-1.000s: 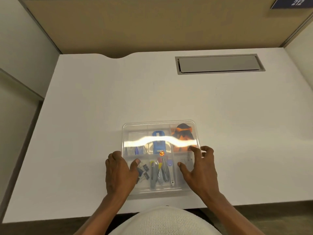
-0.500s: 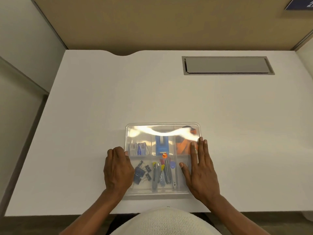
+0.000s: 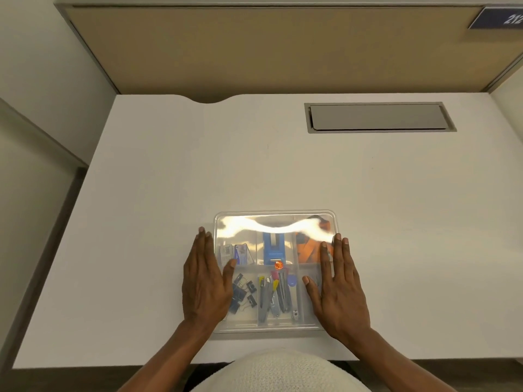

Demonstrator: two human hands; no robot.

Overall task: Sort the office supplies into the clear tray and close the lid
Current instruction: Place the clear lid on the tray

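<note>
The clear tray [image 3: 276, 327] lies near the desk's front edge with its clear lid [image 3: 254, 222] lying flat on top. Through the lid I see a blue stapler [image 3: 273, 247], an orange item [image 3: 308, 248], staple boxes [image 3: 237, 253], black binder clips [image 3: 243, 294] and several pens and cutters [image 3: 276, 295]. My left hand [image 3: 204, 281] rests flat along the lid's left edge, thumb on the lid. Flat on the lid's right edge lies my right hand [image 3: 338, 290], fingers stretched forward. Neither hand holds anything.
The white desk [image 3: 169, 193] has a grey cable hatch [image 3: 379, 117] at the back right. A tan partition panel [image 3: 268, 49] stands behind the desk. The desk's front edge runs just below the tray.
The lid has gone from tilted to flat on the tray. Both hands flattened and slid outward to the tray's left and right edges.
</note>
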